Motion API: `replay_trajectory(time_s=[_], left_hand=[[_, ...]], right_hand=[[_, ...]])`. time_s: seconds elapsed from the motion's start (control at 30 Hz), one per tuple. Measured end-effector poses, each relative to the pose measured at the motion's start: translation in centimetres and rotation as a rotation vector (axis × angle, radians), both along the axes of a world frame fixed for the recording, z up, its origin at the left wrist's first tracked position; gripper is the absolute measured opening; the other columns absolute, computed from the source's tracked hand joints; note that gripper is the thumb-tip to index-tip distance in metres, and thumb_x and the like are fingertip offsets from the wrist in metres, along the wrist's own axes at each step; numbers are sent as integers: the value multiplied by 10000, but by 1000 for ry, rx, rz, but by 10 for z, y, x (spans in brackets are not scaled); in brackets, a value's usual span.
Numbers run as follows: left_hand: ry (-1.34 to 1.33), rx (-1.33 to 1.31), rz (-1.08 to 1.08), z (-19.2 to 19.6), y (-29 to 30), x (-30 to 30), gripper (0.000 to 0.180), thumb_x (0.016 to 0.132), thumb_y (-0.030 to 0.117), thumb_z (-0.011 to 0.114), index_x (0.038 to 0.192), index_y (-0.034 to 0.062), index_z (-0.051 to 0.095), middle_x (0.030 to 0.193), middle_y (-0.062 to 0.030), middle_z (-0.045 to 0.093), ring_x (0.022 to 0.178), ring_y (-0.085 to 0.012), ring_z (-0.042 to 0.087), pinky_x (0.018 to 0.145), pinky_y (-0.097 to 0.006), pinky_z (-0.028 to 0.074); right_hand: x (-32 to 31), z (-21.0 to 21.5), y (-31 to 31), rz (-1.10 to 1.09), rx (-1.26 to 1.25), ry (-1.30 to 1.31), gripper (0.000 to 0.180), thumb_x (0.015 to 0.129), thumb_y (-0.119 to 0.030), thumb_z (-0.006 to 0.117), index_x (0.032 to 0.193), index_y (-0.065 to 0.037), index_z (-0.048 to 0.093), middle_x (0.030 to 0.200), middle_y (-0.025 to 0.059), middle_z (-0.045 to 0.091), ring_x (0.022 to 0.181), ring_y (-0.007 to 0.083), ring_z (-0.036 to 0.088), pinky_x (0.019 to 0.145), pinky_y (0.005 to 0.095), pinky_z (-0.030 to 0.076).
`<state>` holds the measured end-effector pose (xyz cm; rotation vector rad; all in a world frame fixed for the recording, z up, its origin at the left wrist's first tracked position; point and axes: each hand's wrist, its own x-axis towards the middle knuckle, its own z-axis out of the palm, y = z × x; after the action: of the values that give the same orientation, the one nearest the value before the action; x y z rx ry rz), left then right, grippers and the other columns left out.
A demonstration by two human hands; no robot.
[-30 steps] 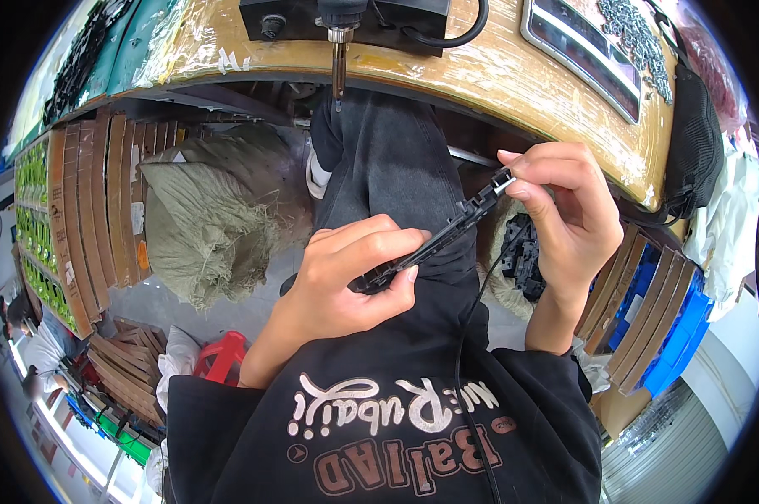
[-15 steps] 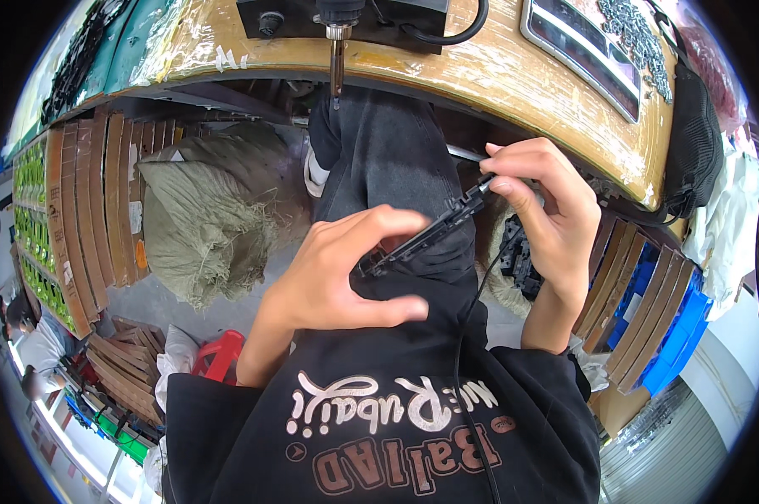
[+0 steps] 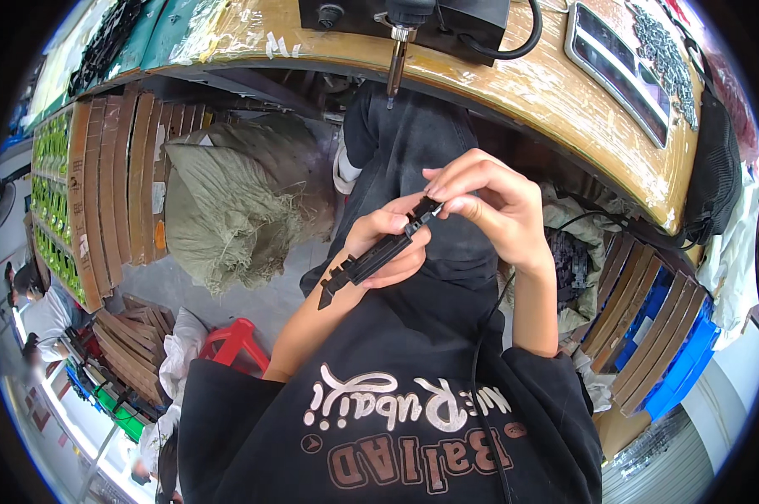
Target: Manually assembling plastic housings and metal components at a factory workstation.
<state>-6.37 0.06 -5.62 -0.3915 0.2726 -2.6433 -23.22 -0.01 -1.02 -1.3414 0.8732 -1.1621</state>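
A long, narrow black plastic part (image 3: 371, 259) lies across my left hand (image 3: 388, 248), which grips it around the middle above my lap. My right hand (image 3: 484, 202) pinches the part's upper right end with its fingertips. The part's lower left end has small prongs and sticks out past my left palm. Both hands sit close together below the edge of the wooden workbench (image 3: 514, 80).
A metal tool tip (image 3: 393, 67) hangs down from a black machine (image 3: 413, 21) on the bench edge. A green woven sack (image 3: 236, 206) and stacked wooden slats (image 3: 115, 185) stand at left. A red stool (image 3: 232, 344) is on the floor. Blue crates (image 3: 673, 353) are at right.
My right hand has slid left and down along the part toward my left hand. My left hand has turned, so the part now sticks out lower left.
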Motion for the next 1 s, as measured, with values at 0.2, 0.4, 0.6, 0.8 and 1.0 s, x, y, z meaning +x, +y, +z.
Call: replay_trajectory(time_s=[0.2,0.4,0.6,0.8,1.0], left_hand=[[-1245,-416,368,31,-8,7,304,765,130,574,1005,-4,446,808,-23,538,607,-61,521,549,-181,440],[-1541,-666,675,44,-21,10,299,762,44,617,1006,-10,453,845,-36,554,741,-67,534,625,-209,459],[-1530,-678,708,53,-32,8,293,760,44,619,997,-7,454,827,-46,554,711,-73,536,611,-210,460],[-1518,-702,694,61,-34,8,286,760,40,616,993,-5,455,819,-46,555,706,-70,534,601,-209,456],[-1514,-712,691,64,-36,7,282,762,34,611,993,-5,452,814,-45,555,696,-67,533,595,-204,453]], right_hand=[[12,-4,3,-191,233,-150,328,771,13,591,1079,42,483,1048,128,512,971,189,531,807,296,480],[13,11,16,139,707,-307,426,771,3,595,1158,13,416,816,85,560,696,158,577,624,308,544],[24,12,19,79,736,-457,417,762,23,593,1140,29,417,759,78,552,678,144,568,531,312,559],[25,16,19,76,714,-465,417,758,38,590,1136,14,417,748,74,549,669,140,568,534,315,561],[25,17,18,73,693,-488,421,752,44,596,1132,12,419,741,68,546,663,136,566,532,310,561]])
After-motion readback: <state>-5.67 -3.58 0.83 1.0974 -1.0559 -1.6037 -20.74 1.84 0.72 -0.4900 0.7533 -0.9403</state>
